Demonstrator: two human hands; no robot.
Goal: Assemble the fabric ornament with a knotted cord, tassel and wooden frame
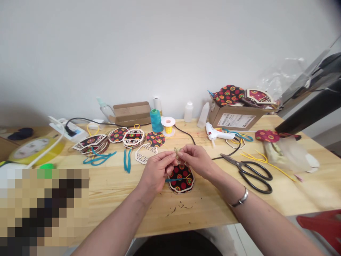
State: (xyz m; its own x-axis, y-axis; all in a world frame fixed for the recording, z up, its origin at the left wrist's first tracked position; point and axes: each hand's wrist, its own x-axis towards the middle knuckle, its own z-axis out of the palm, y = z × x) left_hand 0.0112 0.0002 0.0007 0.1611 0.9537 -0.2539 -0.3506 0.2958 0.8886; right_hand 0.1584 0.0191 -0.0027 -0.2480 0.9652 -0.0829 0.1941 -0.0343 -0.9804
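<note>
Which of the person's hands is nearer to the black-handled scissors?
The right hand: it is just left of the scissors. The left hand is farther off, beyond the right hand.

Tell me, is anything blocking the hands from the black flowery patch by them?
Nothing big shows: the left hand and right hand are right at the far edge of the patch. A blue cord and some yellow thread lie over part of it. The scissors lie off to the right.
</note>
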